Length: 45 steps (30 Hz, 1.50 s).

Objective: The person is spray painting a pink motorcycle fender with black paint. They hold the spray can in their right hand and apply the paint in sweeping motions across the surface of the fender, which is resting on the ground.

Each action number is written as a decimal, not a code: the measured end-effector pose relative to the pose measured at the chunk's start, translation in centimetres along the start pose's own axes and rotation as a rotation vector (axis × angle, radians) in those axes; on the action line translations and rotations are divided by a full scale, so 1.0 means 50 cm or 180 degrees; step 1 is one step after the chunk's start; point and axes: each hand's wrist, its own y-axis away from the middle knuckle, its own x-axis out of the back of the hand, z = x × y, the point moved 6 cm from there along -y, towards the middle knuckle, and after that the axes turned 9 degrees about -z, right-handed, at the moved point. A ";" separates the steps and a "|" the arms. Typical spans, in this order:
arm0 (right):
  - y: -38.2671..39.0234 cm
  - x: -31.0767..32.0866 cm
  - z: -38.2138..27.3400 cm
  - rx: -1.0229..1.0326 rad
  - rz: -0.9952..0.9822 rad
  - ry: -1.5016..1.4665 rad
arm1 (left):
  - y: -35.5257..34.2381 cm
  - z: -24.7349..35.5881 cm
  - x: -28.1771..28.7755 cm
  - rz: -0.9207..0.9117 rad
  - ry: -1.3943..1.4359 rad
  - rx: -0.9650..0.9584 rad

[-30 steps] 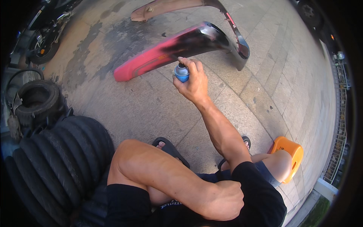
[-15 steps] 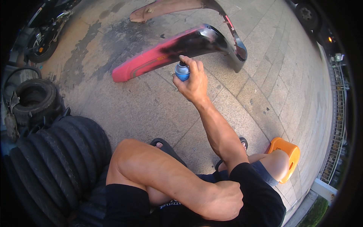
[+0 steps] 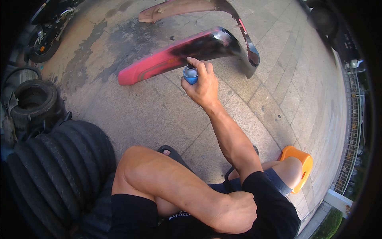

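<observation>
In front of me, my right hand (image 3: 205, 81) is wrapped round a spray can (image 3: 191, 74) with a blue body and a silvery top, a finger at its top. Just beyond the can lies a long, curved vehicle panel (image 3: 133, 73) on the paving. Its left end is pinkish red; glossy black covers much of its right end, with a smoky blend between. My left hand (image 3: 234, 211) is a closed fist against my body, beside the right black sleeve (image 3: 268, 191). Nothing sticks out of this fist, though its palm side is hidden.
A second curved panel (image 3: 179, 8), brownish inside, lies behind the first. At left are a stack of black tyres (image 3: 63, 155), a loose tyre (image 3: 34, 99) and a motorbike wheel (image 3: 43, 44). An orange stool (image 3: 304, 159) stands at right. Dark stains mark the stone paving (image 3: 139, 111).
The view has shifted slightly. My right hand keeps its grip on the spray can near the panel, almost unmoved. My left fist has stayed in place.
</observation>
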 end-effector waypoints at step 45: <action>-0.030 0.116 0.043 -0.0268 0.0873 0.0131 | 0.014 0.009 -0.014 0.0573 -0.0074 0.0033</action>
